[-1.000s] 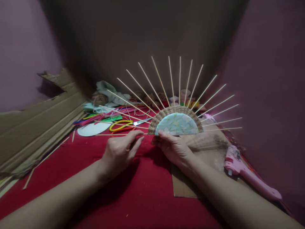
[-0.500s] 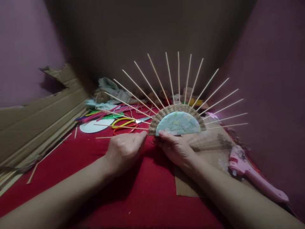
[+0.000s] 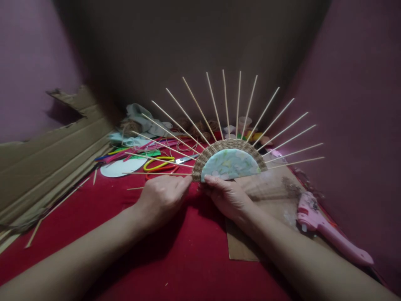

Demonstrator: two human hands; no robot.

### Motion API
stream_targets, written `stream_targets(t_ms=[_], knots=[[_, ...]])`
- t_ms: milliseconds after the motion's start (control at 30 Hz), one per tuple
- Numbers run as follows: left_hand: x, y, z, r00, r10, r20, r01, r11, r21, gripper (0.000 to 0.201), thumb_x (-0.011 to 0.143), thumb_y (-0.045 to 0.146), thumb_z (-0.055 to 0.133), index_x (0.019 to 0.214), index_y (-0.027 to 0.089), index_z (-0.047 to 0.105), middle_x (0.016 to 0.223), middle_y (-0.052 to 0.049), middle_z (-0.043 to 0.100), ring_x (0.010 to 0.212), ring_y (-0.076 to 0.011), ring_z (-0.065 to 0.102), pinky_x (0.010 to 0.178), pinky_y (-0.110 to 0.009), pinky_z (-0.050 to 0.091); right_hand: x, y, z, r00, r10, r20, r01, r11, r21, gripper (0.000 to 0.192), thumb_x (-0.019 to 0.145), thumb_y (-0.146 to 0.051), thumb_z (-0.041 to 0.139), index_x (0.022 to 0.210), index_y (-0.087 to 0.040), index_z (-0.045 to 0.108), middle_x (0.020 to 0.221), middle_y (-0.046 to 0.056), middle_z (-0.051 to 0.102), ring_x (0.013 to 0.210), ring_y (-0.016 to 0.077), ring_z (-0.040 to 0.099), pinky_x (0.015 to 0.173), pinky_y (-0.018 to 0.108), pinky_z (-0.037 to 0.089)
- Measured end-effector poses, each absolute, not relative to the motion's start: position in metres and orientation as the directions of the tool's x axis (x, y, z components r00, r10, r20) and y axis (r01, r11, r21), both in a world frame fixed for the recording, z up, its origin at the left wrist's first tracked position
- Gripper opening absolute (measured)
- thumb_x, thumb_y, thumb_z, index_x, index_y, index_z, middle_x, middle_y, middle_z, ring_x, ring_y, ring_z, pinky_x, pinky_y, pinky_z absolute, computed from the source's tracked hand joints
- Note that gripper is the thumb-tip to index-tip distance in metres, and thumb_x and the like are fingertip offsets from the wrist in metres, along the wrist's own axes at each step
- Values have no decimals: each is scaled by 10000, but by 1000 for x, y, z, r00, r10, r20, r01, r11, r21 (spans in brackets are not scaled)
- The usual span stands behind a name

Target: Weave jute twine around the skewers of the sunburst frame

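Right hand grips the flat edge of the half-round pastel card piece w/ radiating wooden skewers, held upright above the red cloth; left hand pinches closed at its left corner; only a narrow band of brown twine weaving is done, most skewer length is bare.

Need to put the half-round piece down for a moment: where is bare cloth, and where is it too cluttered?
Bare red cloth lies between the forearms, below the left hand and right hand, and left toward the cardboard sheets. Crowded: behind the woven half-disc, where scissors, paper strips and twine lie; the glue gun takes the right edge.
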State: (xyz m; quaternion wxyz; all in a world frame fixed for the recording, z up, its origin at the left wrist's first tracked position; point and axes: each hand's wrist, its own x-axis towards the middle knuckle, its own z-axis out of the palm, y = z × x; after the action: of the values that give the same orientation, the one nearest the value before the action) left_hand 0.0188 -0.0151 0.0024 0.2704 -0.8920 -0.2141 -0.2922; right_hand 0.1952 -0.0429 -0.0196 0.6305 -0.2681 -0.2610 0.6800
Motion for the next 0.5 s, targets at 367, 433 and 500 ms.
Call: stream_targets(t_ms=[367,433,500], knots=[[33,-38,2,634,771,59,438,-421,794,242,856,380,512,819,159,606,559,7,551,457,-108,490,448,-221,359,195,-43,-18,-21,997,-69,-663,-65,-745,183,622,-223,784,712,-143,646,681,-17,612,637,115,549,673,275,450],[43,-43,-1,642,749,-161,254,-10,967,254,807,397,578,928,175,574,518,51,494,370,-87,408,357,-199,298,193,-45,-17,-48,998,-38,-628,-59,-776,182,645,-259,771,711,-149,642,686,-14,609,643,124,548,669,279,445],[50,-44,-3,618,758,-210,17,254,967,314,743,422,656,910,178,552,526,65,484,335,-65,354,317,-187,276,192,-47,-18,-121,993,3,-593,-70,-802,188,680,-298,749,693,-145,640,667,-6,602,640,129,545,677,284,448]])
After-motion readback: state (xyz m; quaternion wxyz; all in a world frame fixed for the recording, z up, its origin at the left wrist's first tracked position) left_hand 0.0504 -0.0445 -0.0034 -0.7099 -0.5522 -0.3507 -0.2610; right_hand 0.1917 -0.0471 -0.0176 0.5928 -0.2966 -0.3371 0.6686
